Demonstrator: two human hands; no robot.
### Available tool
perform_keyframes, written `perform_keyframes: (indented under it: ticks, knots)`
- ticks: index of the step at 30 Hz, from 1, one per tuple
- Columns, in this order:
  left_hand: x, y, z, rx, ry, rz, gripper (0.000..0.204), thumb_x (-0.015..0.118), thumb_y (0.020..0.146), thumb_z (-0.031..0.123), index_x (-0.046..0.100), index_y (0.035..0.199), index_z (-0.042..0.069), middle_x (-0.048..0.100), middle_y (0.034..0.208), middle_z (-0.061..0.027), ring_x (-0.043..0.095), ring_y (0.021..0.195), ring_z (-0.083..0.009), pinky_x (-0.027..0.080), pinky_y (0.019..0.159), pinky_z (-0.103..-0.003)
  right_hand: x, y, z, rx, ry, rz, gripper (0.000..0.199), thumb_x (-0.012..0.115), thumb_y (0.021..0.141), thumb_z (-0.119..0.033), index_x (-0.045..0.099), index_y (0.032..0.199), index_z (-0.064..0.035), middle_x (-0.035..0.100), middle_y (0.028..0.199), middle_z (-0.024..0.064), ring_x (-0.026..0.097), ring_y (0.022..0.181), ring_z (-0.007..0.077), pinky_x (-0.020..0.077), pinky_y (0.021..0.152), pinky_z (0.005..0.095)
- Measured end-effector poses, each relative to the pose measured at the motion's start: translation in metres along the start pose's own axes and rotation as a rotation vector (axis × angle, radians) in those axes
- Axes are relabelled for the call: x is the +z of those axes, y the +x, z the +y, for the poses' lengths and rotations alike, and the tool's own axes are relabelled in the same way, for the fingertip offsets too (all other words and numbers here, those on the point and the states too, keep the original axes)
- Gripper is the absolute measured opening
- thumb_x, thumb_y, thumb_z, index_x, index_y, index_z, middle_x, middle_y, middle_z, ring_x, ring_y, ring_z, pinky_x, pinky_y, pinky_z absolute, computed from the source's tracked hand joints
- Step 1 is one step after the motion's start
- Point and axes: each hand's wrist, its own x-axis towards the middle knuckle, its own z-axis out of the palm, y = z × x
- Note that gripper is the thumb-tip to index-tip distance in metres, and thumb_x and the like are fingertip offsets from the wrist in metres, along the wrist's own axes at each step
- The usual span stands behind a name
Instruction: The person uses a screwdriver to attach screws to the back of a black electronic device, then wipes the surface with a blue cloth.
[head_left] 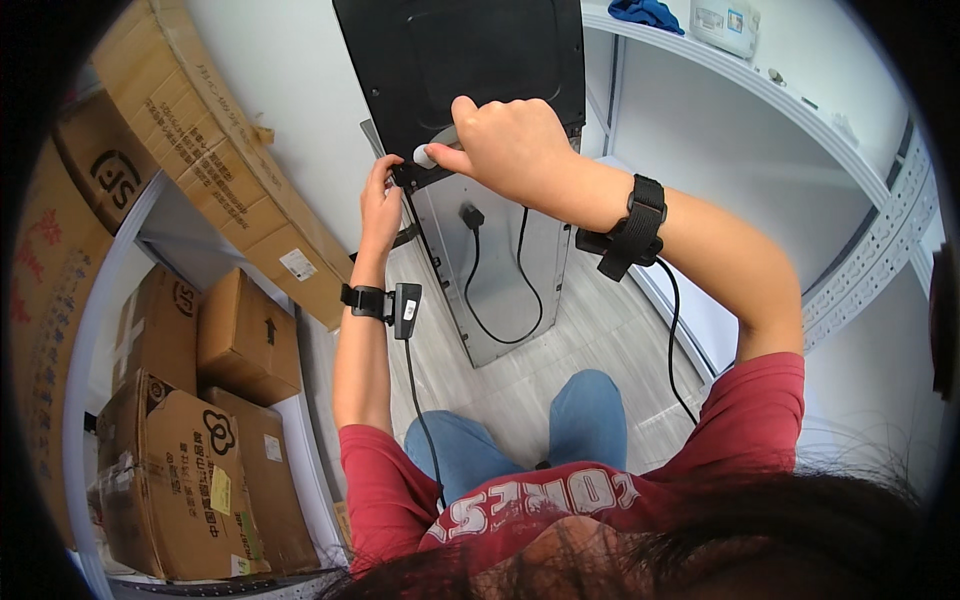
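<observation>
A tall appliance (470,60) stands in front of me, with a black upper panel and a grey metal lower panel (500,280). My right hand (510,145) is closed in a fist above the seam between the two panels. By its thumb pokes out the round white end (422,155) of something grey; the rest is hidden in the fist. My left hand (380,205) is at the left corner of that seam, fingers bent together against the black edge. What its fingertips pinch is too small to make out. From a black plug (472,216) on the lower panel, a black cable (490,335) loops down.
On the left a shelf holds several cardboard boxes (165,480), and a long carton (220,150) leans on the wall. A curved white shelf (740,80) at the right bears a blue cloth (647,14) and a white tub (725,25). Cabled black straps (640,225) circle my wrists.
</observation>
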Motion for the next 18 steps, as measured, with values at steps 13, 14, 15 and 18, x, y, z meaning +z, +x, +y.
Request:
perform_keyframes:
  ticks: [13, 14, 15, 18]
  knots:
    - [0.015, -0.003, 0.024, -0.040, 0.246, 0.156, 0.066, 0.067, 0.080, 0.024, 0.030, 0.133, 0.010, 0.055, 0.115, -0.0233, 0.056, 0.103, -0.0351, 0.045, 0.085, -0.041, -0.006, 0.007, -0.031, 0.131, 0.026, -0.070, 0.047, 0.059, 0.083, -0.044, 0.059, 0.058, -0.0040, 0.057, 0.047, 0.0101, 0.057, 0.041, 0.0226, 0.0425, 0.039, 0.0306]
    - [0.019, -0.001, 0.031, -0.076, 0.267, 0.189, 0.069, 0.067, 0.081, 0.025, 0.028, 0.136, 0.010, 0.055, 0.116, -0.0244, 0.056, 0.104, -0.0367, 0.045, 0.085, -0.041, -0.006, 0.006, -0.033, 0.132, 0.028, -0.080, 0.048, 0.059, 0.083, -0.045, 0.059, 0.059, -0.0037, 0.056, 0.047, 0.0103, 0.057, 0.041, 0.0227, 0.0422, 0.039, 0.0305]
    - [0.018, -0.001, 0.045, -0.226, 0.219, 0.149, 0.076, 0.065, 0.082, 0.025, 0.020, 0.141, 0.010, 0.053, 0.119, -0.0273, 0.055, 0.104, -0.0404, 0.045, 0.084, -0.043, -0.006, 0.005, -0.035, 0.133, 0.031, -0.089, 0.049, 0.060, 0.083, -0.046, 0.059, 0.059, -0.0033, 0.055, 0.047, 0.0105, 0.056, 0.041, 0.0228, 0.0419, 0.039, 0.0305]
    - [0.020, -0.001, 0.036, -0.211, 0.266, 0.207, 0.077, 0.063, 0.083, 0.023, 0.016, 0.142, 0.008, 0.053, 0.118, -0.0278, 0.056, 0.102, -0.0411, 0.046, 0.083, -0.043, -0.003, 0.000, -0.031, 0.034, 0.036, -0.008, 0.036, 0.065, 0.081, -0.039, 0.057, 0.076, -0.0037, 0.057, 0.072, 0.0110, 0.056, 0.045, 0.0218, 0.0416, 0.041, 0.0291]
